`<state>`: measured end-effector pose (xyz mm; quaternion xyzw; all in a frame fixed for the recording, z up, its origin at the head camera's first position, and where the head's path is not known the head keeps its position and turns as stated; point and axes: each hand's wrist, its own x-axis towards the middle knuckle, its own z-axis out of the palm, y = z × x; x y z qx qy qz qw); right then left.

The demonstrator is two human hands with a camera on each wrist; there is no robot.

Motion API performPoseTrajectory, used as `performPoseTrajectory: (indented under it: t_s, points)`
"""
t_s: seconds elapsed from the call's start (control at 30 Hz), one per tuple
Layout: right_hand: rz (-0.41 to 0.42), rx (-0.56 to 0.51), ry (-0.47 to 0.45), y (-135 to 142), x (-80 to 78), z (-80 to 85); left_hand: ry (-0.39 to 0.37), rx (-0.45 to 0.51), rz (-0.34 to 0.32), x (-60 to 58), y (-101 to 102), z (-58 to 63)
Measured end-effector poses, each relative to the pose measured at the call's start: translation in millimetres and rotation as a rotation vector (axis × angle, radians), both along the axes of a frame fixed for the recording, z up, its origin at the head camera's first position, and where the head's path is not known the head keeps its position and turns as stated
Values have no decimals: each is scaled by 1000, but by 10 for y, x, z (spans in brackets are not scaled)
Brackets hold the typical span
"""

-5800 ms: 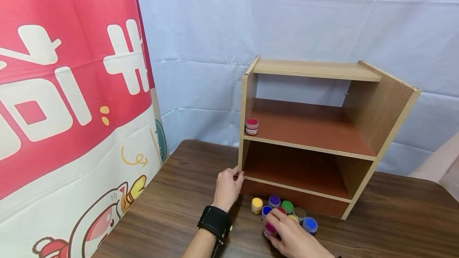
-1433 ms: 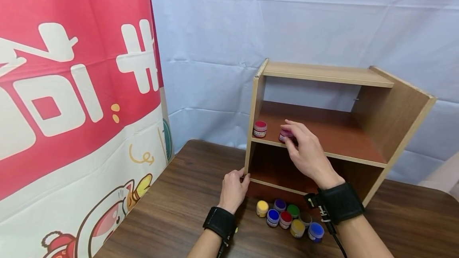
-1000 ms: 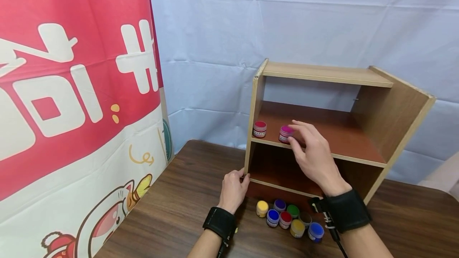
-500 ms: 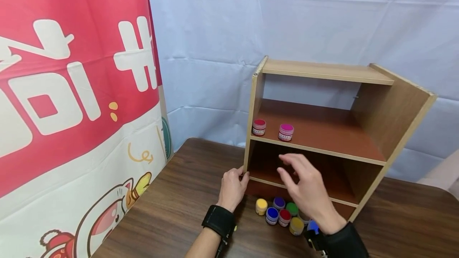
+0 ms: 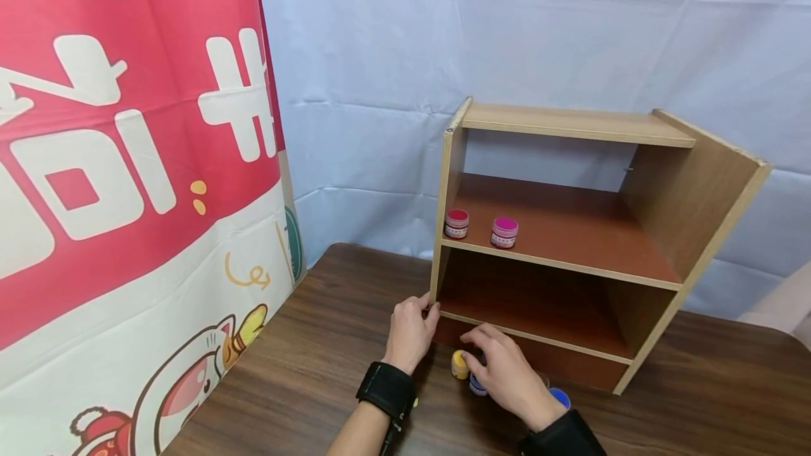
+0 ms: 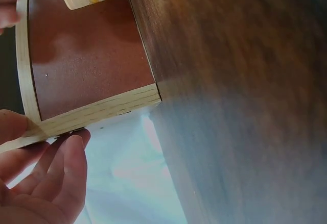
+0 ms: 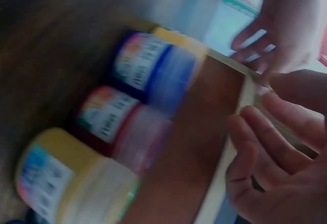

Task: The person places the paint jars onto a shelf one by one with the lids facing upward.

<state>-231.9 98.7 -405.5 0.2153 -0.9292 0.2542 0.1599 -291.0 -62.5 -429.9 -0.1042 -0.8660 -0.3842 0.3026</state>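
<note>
Fingers and thumb of the left hand [image 5: 408, 333] pinch the wooden shelf [image 5: 687, 203] at its lower left edge. A red jar [image 5: 457, 224] and a magenta jar [image 5: 504, 233] stand upright, apart, on its middle board [image 5: 564, 227]. The right hand [image 5: 507, 371], fingers loosely bent and thumb apart, hovers above the table [image 5: 345, 301] near a yellow jar [image 5: 459, 366] and blue jar [image 5: 478, 387].

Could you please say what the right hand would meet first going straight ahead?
Probably the left hand on the shelf unit; the nearby yellow jar seems lower, though depth is unclear.
</note>
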Motion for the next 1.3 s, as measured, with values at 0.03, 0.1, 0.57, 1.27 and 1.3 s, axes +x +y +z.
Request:
performPoseTrajectory:
  t_s: [0.03, 0.1, 0.57, 1.27, 1.3]
  points:
    - [1, 23, -28, -6, -10, -26, 5, -4, 3, -2, -1, -2]
    - [13, 59, -80, -20, -31, -70, 8, -9, 6, 1, -2, -1]
    - [74, 238, -68, -119, -119, -198, -14, 9, -27, -7, 1, -13]
    - [281, 206, -72, -23, -98, -257, -42, 19, -26, 11, -16, 12]
    - [275, 211, -72, -20, -99, -261, -39, 18, -26, 12, -13, 13]
